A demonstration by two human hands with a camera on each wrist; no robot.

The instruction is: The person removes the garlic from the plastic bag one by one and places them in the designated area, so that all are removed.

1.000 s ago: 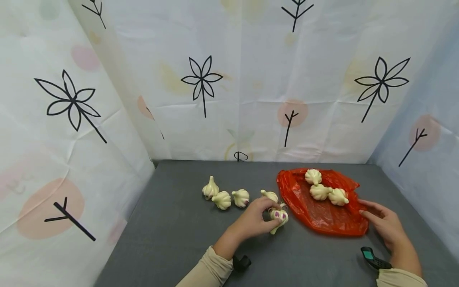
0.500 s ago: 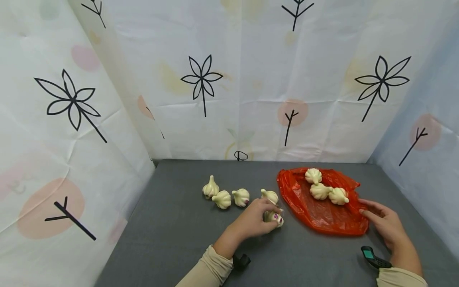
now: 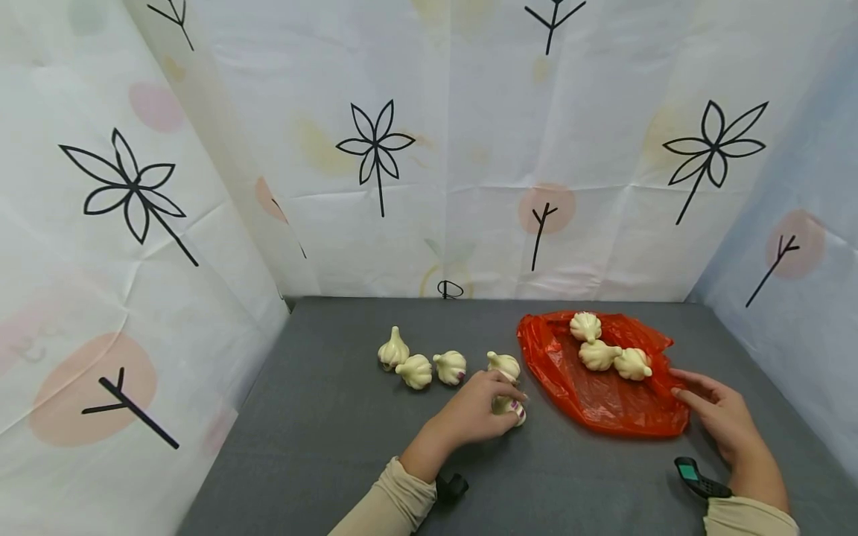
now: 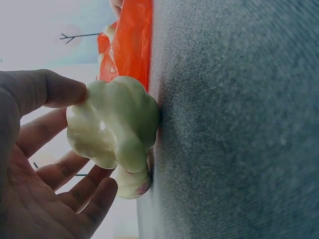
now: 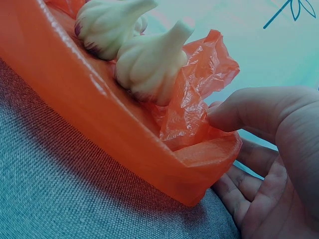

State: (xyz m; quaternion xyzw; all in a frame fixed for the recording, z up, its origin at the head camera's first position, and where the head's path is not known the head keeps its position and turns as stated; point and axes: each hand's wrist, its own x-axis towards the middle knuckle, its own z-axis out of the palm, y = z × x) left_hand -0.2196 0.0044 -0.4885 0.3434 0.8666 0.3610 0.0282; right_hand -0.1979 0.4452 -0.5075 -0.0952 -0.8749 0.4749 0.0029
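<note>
Red bag (image 3: 623,418), head view: one, spread on the grey table (image 3: 322,461), with three bagged bulbs (image 3: 598,356) of garlic lying in it.
Loose bulbs (image 3: 450,368), head view: four, on the table to the left of the bag.
Held bulb (image 3: 511,409), head view: one, in my left hand (image 3: 469,411), outside the bag and near the closest loose bulb. Over the last second it shifts slightly left, away from the bag, and turns; I take that as adding it to the loose group. Eight bulbs altogether.
Left grip, left wrist view: my thumb and fingers clamp the held bulb, low by the table; whether it rests there I cannot tell. One loose bulb shows behind.
Right grip, right wrist view: my right hand (image 5: 294,144) pinches the bag's edge. Two bagged bulbs show well, a sliver of another behind.
</note>
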